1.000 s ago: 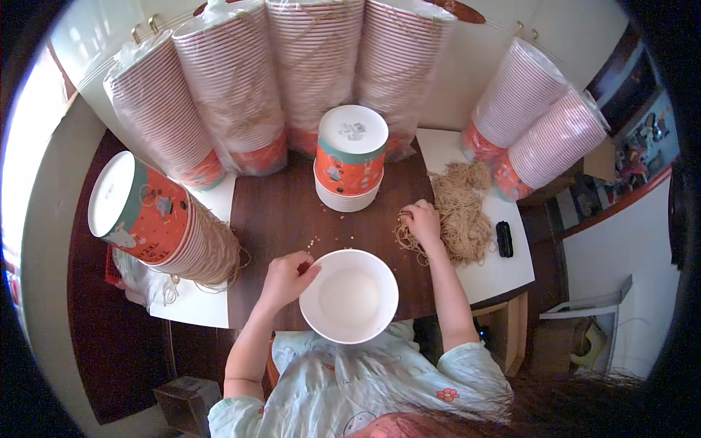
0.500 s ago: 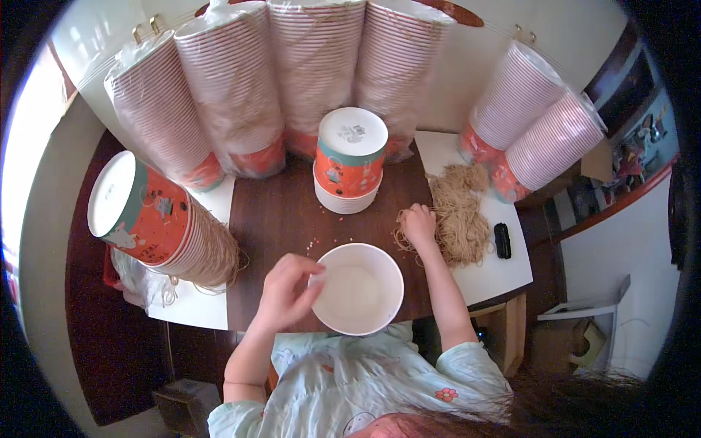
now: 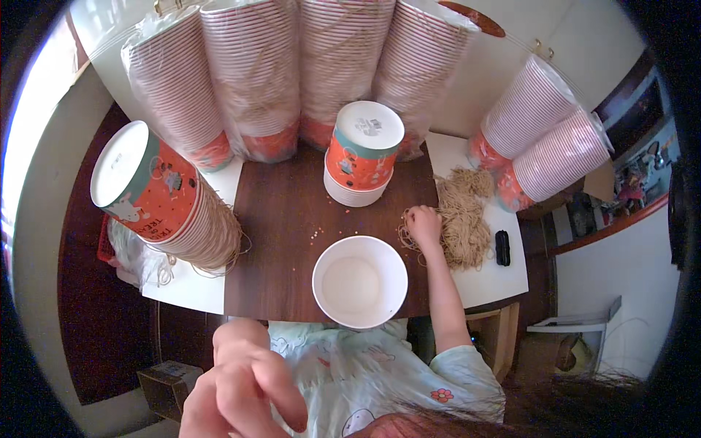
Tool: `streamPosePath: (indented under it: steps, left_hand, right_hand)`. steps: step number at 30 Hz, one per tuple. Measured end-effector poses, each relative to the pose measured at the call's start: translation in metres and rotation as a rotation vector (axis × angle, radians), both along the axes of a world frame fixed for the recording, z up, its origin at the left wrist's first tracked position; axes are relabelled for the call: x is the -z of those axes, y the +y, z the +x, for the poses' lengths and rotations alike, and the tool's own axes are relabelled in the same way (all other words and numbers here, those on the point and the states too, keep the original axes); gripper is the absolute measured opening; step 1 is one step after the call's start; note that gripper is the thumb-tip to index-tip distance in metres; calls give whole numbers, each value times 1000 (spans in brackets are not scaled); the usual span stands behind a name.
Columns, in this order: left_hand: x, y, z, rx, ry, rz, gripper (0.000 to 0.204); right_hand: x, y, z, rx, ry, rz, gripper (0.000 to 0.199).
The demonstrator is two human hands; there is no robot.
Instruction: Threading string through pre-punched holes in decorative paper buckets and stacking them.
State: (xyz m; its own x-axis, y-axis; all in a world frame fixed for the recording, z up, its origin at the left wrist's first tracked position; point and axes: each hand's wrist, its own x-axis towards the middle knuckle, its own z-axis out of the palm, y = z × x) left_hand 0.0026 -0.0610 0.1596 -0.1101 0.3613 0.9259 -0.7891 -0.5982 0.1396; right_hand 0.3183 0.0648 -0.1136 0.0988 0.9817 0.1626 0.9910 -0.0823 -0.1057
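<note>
My left hand (image 3: 242, 379) is raised close in at the lower edge, away from the table. Its fingers are bent but apart, with nothing visible in them; some fingertips are hidden. On the right, my right hand (image 3: 424, 225) rests on the table with curled fingers closed on thin tan twine (image 3: 406, 232). Loops of that twine stick out beside the hand, next to a tangled twine heap (image 3: 464, 219). Between my arms stands a white paper bucket (image 3: 360, 282), mouth up, at the table's near edge. Neither hand touches it.
An upside-down stack of orange paper buckets (image 3: 364, 157) stands behind. At the left leans a taller bucket stack (image 3: 166, 196) with twine around it. Plastic-wrapped bucket stacks (image 3: 252, 80) line the back, and two more (image 3: 558, 157) stand at right. A black object (image 3: 502, 248) lies by the twine.
My left hand has left the white bucket's rim and come up toward me, to the lower edge. My right hand stays at the twine. The view has shifted slightly.
</note>
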Motion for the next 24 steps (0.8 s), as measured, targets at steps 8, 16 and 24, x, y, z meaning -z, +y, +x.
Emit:
streamPosePath:
  steps: [8,16,24]
  left_hand:
    - [-6,-1,30,-70,-154,69,15]
    - [-3,-1,20,-182,-9,87,31]
    - [30,-16,24,-38,-345,4,10]
  right_hand:
    - [-38,12,12,-107,1160,261,4]
    - [-162,-6,-9,-331,1381,377,2]
    - [-176,6,17,-346,1432,302,7]
